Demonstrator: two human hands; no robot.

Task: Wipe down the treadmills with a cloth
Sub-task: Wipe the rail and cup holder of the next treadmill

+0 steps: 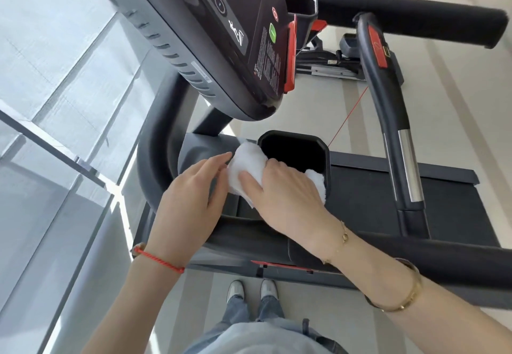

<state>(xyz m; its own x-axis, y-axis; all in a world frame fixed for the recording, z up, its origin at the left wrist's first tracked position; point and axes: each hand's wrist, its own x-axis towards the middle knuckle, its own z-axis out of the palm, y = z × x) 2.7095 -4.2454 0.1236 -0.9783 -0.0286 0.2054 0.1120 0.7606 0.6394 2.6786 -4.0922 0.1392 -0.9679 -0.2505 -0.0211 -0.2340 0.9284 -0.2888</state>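
White cloth [243, 171]: soft, light, bunches easily; sits at cup holder [293, 154] left rim on treadmill [388, 190]. Right hand [288, 190] presses it, fingers curled over the wad. Left hand [191, 195] beside cloth, fingers straight, tips touching. Best hold, likely: palm over bunched middle.

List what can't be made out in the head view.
- Cup holder interior: too dark to see into.
- Cloth: middle hidden under right hand.
- Console: top cut off by frame edge; its printed text too small to read.
- Tray under left hand: covered.
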